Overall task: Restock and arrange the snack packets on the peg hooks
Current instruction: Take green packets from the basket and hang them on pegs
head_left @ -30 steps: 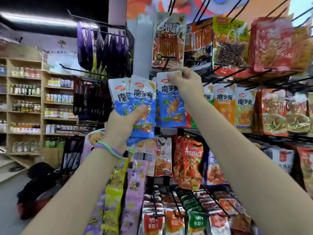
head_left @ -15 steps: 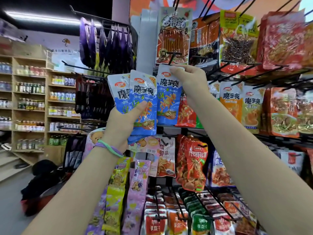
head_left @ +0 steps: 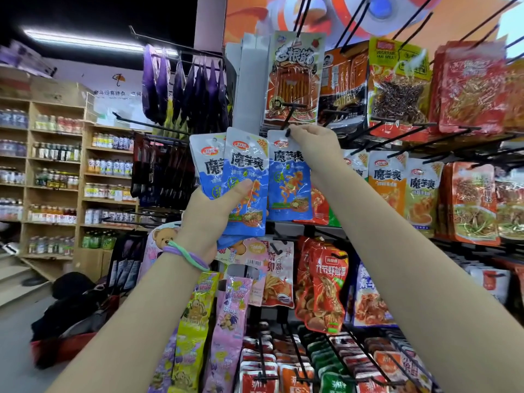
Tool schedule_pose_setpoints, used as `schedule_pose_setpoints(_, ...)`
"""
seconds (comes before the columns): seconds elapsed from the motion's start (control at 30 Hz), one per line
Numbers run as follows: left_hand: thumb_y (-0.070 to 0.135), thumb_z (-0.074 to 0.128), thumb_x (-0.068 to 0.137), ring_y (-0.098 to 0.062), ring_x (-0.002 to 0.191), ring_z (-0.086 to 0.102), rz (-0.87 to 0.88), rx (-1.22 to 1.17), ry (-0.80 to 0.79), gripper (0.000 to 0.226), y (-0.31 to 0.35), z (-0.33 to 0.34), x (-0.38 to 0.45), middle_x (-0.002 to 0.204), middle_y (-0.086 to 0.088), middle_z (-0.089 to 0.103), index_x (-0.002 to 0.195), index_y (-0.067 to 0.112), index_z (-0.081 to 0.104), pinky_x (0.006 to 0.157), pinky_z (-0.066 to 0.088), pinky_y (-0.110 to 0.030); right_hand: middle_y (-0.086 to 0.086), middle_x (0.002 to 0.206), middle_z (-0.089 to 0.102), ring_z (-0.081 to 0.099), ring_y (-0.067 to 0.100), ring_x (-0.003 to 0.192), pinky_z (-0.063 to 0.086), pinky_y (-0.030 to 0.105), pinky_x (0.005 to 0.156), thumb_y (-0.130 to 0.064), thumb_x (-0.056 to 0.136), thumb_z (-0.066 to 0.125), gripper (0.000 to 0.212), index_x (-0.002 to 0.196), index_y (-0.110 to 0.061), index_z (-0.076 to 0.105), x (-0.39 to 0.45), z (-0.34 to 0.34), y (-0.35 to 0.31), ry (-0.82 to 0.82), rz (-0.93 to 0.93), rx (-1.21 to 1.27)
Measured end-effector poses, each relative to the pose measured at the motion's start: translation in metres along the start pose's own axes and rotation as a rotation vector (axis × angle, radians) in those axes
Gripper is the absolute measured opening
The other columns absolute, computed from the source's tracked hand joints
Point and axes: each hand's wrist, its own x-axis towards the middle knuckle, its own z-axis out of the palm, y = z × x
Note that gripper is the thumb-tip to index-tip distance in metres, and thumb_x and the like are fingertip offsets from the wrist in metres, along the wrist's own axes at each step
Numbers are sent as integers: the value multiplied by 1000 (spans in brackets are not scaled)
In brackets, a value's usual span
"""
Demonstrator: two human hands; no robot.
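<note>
My left hand (head_left: 209, 217) grips a fanned bunch of blue snack packets (head_left: 243, 177) by their lower halves, thumb across the front one. My right hand (head_left: 314, 146) pinches the top edge of a single blue packet (head_left: 287, 182) and holds its hang hole right at the tip of a black peg hook (head_left: 289, 116). Whether the hole is over the hook tip I cannot tell. To the right of my forearm, orange and yellow packets (head_left: 390, 182) of the same brand hang on neighbouring hooks.
Rows of black peg hooks (head_left: 397, 134) jut out toward me, loaded with red and orange packets (head_left: 470, 89) above and to the right. Purple and yellow strips (head_left: 232, 313) hang below my left wrist. Wooden shelves (head_left: 82, 168) with bottles stand at left.
My right hand has brought the single blue packet to the left and up, from beside the hook to its tip. My left hand still holds its bunch at about the same height.
</note>
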Motion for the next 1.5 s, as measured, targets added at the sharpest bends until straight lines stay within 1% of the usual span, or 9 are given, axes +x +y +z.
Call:
schedule_pose_setpoints(0.1, 23, 74, 90, -41, 95, 74, 20, 3, 6, 23, 1, 0, 0, 108, -14, 77, 112, 15, 73, 77, 61, -60, 18, 112, 68, 61, 31, 102, 51, 44, 92, -27, 104, 52, 27, 113, -9, 69, -10, -5, 4, 4, -61, -108)
schedule_pose_setpoints(0.2, 27, 79, 79, -46, 90, 68, 30, -13, -10, 41, 4, 1, -2, 105, -16, 77, 115, 8, 72, 77, 49, -77, -5, 102, 62, 59, 8, 93, 47, 14, 76, -27, 104, 51, 24, 119, -13, 62, -25, -13, 13, 83, -289, -237)
schedule_pose_setpoints(0.3, 31, 80, 70, -50, 94, 71, 37, 6, -37, 49, 8, 5, 0, 106, -16, 77, 115, 13, 73, 76, 55, -70, -3, 97, 54, 49, 0, 76, 42, 13, 69, -26, 101, 57, 12, 107, -17, 61, -43, -13, 20, 179, -448, -193)
schedule_pose_setpoints(0.47, 21, 77, 77, -30, 92, 76, 46, 6, -156, 33, 8, 20, 2, 105, -11, 78, 108, 12, 75, 72, 63, -41, -2, 94, 70, 68, 13, 88, 55, 31, 75, -39, 94, 70, 20, 100, -20, 65, -47, -1, 19, -184, -173, 59)
schedule_pose_setpoints(0.63, 36, 61, 101, -17, 78, 74, -12, 160, -36, 27, 8, 12, 7, 91, -1, 78, 103, 12, 74, 63, 58, -29, 6, 108, 73, 69, 29, 102, 55, 57, 92, -26, 94, 70, 15, 105, -20, 63, -31, -8, 26, -112, -186, 74)
schedule_pose_setpoints(0.73, 28, 49, 106, -27, 64, 73, -71, 88, -47, 33, 13, 4, 7, 80, -11, 77, 91, 6, 70, 64, 62, -42, 9, 101, 71, 68, 33, 91, 58, 55, 83, -27, 93, 68, 14, 100, -17, 64, -23, -12, 28, -92, -179, 65)
schedule_pose_setpoints(0.83, 20, 48, 106, -34, 68, 73, -41, 96, -109, 26, 13, 1, 10, 87, -16, 78, 106, 2, 66, 65, 62, -50, 12, 90, 59, 52, 23, 80, 46, 43, 71, -25, 99, 62, 23, 102, -3, 62, -15, -4, 25, -48, -184, 32)
schedule_pose_setpoints(1.07, 18, 54, 104, -40, 80, 76, 3, 53, -163, 31, 11, -9, 12, 101, -19, 77, 126, -2, 60, 58, 63, -46, 2, 91, 67, 64, 19, 89, 54, 45, 95, -16, 92, 72, 15, 94, -23, 59, -3, 7, 24, -11, -159, 127)
schedule_pose_setpoints(1.5, 18, 53, 105, -37, 76, 76, 2, 32, -194, 21, 7, -7, 15, 97, -16, 78, 112, 4, 65, 56, 63, -48, 5, 80, 70, 68, 21, 74, 60, 43, 76, -14, 94, 71, 7, 90, -10, 67, 3, 5, 20, -46, -138, 291)
